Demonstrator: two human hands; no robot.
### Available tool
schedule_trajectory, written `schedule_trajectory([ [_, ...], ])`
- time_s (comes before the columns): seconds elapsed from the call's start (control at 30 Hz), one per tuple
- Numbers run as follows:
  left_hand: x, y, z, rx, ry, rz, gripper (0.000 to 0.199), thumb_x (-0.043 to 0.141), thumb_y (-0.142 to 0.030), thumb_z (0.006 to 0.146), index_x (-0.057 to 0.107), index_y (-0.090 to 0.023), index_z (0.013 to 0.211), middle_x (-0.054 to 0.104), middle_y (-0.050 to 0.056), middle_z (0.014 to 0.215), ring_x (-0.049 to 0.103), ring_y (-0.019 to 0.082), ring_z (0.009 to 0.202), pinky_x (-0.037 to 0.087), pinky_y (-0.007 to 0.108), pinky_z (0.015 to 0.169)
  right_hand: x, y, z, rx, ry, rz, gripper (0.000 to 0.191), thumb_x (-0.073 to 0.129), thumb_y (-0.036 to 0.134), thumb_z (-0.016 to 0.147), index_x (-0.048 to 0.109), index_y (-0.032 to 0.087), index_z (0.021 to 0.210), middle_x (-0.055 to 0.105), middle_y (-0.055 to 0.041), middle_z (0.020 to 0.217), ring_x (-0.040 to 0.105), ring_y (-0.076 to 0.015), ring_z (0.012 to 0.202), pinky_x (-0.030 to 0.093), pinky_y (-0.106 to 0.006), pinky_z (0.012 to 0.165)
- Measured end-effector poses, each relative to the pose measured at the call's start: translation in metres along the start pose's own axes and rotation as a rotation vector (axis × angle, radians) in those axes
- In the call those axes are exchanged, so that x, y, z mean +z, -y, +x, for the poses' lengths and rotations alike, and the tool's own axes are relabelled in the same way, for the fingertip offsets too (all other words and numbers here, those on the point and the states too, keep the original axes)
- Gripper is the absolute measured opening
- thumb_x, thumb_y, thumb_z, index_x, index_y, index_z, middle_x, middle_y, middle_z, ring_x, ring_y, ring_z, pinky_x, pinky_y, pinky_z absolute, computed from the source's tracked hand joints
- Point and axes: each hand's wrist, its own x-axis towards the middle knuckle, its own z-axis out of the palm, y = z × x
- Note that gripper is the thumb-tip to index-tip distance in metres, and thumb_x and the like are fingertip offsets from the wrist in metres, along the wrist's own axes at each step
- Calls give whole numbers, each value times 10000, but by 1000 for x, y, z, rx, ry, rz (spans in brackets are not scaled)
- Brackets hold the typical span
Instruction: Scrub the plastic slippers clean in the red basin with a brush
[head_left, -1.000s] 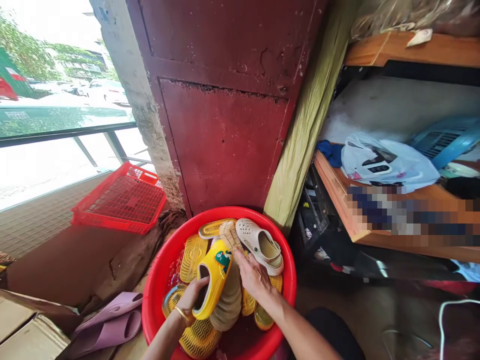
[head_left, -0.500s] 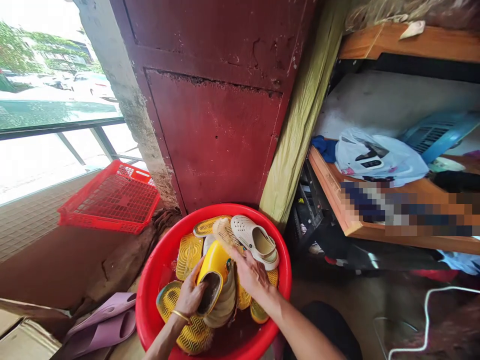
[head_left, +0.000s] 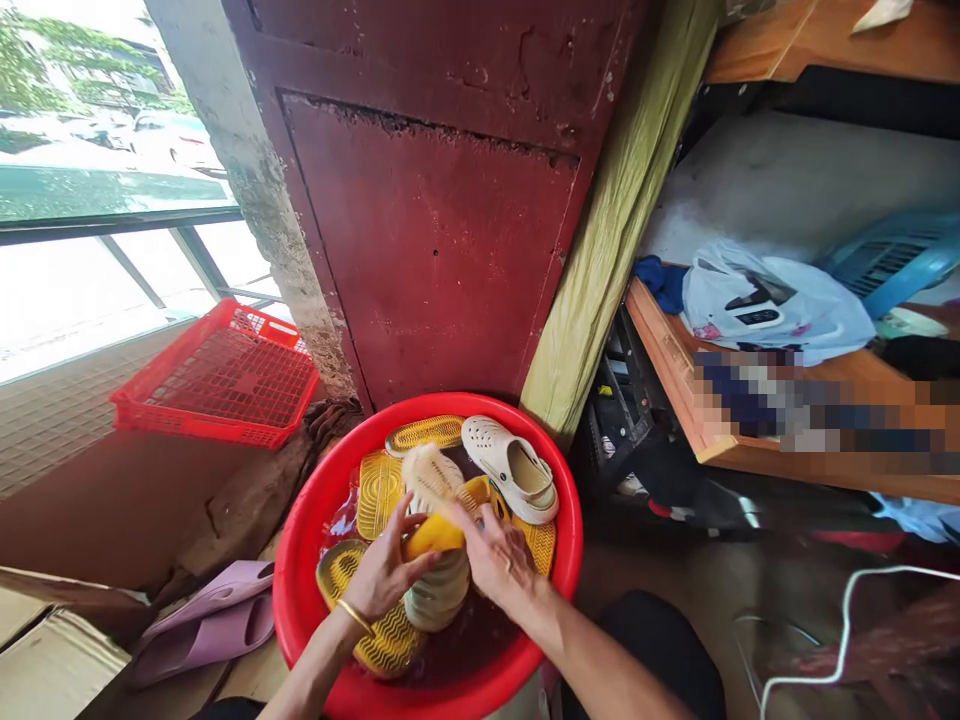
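A yellow shoe [head_left: 436, 537] is held over a red basin [head_left: 291, 580] by my left hand [head_left: 390, 565], its fingers around the near end. My right hand [head_left: 499, 550] grips a pale scrubbing brush [head_left: 431, 478], whose head is just beyond the yellow shoe. Below my hands, a cream ridged shoe [head_left: 439, 595] rests in dark water. A white clog [head_left: 510, 465] lies at the basin's back right. Several yellow soles face up around them, one [head_left: 379, 495] at the left and one [head_left: 424, 435] at the back.
A red plastic crate [head_left: 225, 385] stands left of the basin, above purple slippers [head_left: 217, 625]. Behind is a dark red door [head_left: 442, 260]. On the right, a wooden shelf [head_left: 667, 370] holds a white plastic bag [head_left: 776, 305]. A white cable [head_left: 844, 620] runs at lower right.
The yellow shoe has been turned, so its opening no longer faces me. My right hand and the brush have shifted slightly. The view has tilted down a little.
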Motion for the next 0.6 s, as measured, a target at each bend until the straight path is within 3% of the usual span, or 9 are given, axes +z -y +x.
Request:
schedule_trajectory([
  [0.07, 0, 3, -1, -60, 105, -108, 485, 772, -486, 707, 759, -218, 1111, 820, 111, 1072, 740, 352, 1080, 573, 466, 1019, -1, 13, -7, -133, 65, -15, 762, 570, 77, 909, 400, 309, 1615, 732, -104, 1104, 686, -215, 735, 584, -311, 639],
  [0.13, -1, 8, -1, -118, 138, -119, 410, 807, -488, 661, 798, -219, 970, 829, 109, 999, 741, 373, 1054, 574, 469, 1019, 1, 12, -5, -161, 104, -20, 783, 561, 68, 899, 393, 324, 1620, 735, -98, 1105, 694, -224, 751, 591, -321, 654],
  [0.3, -1, 13, -1, -96, 111, 66, 655, 810, -532, 675, 754, -236, 1256, 694, 160, 1427, 583, 420, 1387, 435, 516, 1192, 6, -21, 14, 165, 91, -48, 699, 435, 26, 933, 454, 241, 1598, 733, -174, 1203, 735, -236, 840, 611, -359, 755],
  [0.37, 5, 15, -1, -83, 79, 109, 715, 791, -555, 699, 700, -224, 1326, 703, 176, 1403, 602, 417, 1367, 455, 532, 1171, 7, -17, 9, 157, 103, -58, 709, 432, 18, 925, 448, 231, 1600, 730, -185, 1217, 736, -225, 820, 606, -345, 746],
  [0.5, 25, 16, -10, -3, -44, 182, 725, 787, -508, 699, 650, -162, 1320, 728, 228, 1296, 629, 436, 1309, 473, 572, 1138, 5, 6, -14, -30, 160, -24, 804, 537, 63, 872, 407, 357, 1609, 728, -122, 1209, 724, -213, 750, 575, -311, 682],
  [0.6, 34, 12, -17, 80, -44, 190, 885, 807, -535, 690, 555, -124, 1432, 660, 256, 1390, 613, 423, 1316, 462, 574, 1142, 1, -10, -17, 57, 171, -18, 769, 514, 49, 869, 463, 350, 1575, 731, -125, 1182, 731, -231, 803, 560, -335, 729],
])
